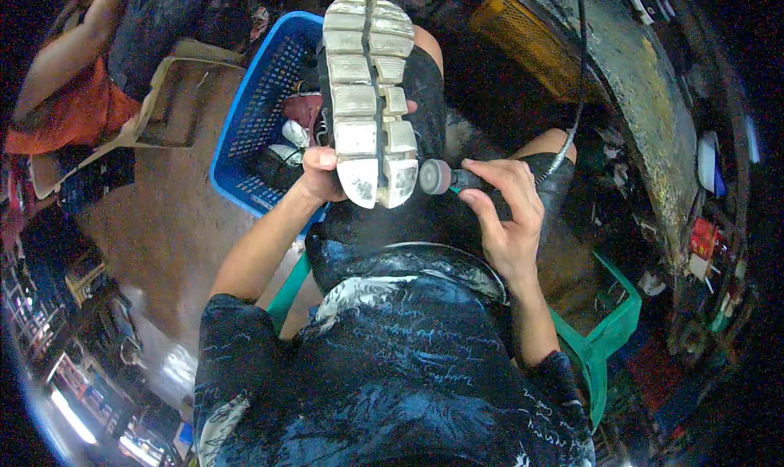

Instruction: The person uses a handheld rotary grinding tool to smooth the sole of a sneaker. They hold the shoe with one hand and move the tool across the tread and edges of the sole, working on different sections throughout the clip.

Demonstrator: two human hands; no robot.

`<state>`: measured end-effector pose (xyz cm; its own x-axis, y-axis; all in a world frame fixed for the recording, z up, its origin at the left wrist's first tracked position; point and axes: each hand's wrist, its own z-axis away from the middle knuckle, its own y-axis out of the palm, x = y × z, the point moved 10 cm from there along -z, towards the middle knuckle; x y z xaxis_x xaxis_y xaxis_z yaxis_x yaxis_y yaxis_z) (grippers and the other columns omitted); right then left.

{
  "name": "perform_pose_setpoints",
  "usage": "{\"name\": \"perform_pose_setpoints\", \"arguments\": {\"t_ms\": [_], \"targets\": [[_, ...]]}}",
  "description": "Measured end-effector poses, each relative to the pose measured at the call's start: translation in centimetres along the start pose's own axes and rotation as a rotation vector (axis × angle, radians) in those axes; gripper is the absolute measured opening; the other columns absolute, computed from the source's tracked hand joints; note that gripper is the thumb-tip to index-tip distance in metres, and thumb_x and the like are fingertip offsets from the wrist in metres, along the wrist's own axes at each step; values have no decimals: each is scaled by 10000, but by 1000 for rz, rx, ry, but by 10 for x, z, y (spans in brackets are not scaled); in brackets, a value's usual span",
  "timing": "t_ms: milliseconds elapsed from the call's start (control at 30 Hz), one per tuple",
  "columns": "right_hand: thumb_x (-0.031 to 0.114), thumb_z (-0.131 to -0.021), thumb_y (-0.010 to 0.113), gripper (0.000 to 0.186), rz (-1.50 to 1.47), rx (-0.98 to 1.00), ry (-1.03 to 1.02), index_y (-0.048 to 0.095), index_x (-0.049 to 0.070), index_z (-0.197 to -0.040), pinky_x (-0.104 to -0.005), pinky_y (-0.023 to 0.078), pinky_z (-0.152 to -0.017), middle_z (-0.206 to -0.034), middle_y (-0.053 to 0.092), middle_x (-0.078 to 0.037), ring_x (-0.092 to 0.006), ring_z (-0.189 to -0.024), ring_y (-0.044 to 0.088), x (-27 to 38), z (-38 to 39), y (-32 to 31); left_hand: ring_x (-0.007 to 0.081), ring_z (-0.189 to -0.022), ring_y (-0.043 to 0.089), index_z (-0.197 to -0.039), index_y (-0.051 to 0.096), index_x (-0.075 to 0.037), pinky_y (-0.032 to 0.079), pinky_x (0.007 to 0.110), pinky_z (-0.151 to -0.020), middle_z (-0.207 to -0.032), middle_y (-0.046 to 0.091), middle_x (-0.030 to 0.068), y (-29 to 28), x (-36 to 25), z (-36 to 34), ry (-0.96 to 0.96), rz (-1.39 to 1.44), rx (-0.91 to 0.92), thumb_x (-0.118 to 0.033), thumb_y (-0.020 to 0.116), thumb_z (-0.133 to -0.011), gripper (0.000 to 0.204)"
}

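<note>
A shoe (357, 136) is held sole up over my lap, its white segmented sole facing me with dark smudges at the near end. My left hand (320, 173) grips it from the left, the thumb on the sole's edge and the other fingers mostly hidden behind. In my right hand (513, 202) is a slim rotary grinder (465, 180), pinched between thumb and fingers. Its round greyish-pink grinding wheel (434, 176) sits right beside the sole's near right edge; whether they touch I cannot tell. A cable (563, 153) runs up from the tool's rear.
Left of the shoe stands a blue plastic basket (233, 153) with several shoes inside. A green stool frame (600, 336) shows at right. Beyond are a yellow crate (531, 46) and a worn bench edge (645, 75). Another person's arm (73, 51) is at upper left, near a beige chair (155, 112).
</note>
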<state>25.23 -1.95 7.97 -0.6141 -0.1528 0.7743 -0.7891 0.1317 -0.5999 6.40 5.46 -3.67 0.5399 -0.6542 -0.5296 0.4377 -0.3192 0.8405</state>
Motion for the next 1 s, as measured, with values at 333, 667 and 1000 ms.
{"name": "perform_pose_setpoints", "arguments": {"t_ms": [333,667,1000], "targets": [[141,-862,855,324,-4,32,64,798,67,-1172,-419,480,-921,-1041,733,-122,-311,-1019,671,-13,-4,7,353,-1484,540,-1714,282,-58,464,510,-1227,-1717,395,217,-1,4,2,-13,-12,0,-474,849,-634,1289],[125,-852,856,319,-37,41,35,801,65,-1160,-419,481,-921,-1025,733,-116,-310,-1008,668,-13,-6,11,358,-1476,546,-1709,294,-57,464,503,-1227,-1711,400,219,-2,6,-2,3,-41,9,-492,847,-641,1279],[122,-839,860,334,-54,102,39,803,66,-1163,-423,489,-931,-1047,736,-117,-313,-1013,672,-6,1,14,380,-1436,580,-1713,282,-56,494,519,-1196,-1717,375,241,-4,8,0,25,21,21,-484,846,-646,1280]]}}
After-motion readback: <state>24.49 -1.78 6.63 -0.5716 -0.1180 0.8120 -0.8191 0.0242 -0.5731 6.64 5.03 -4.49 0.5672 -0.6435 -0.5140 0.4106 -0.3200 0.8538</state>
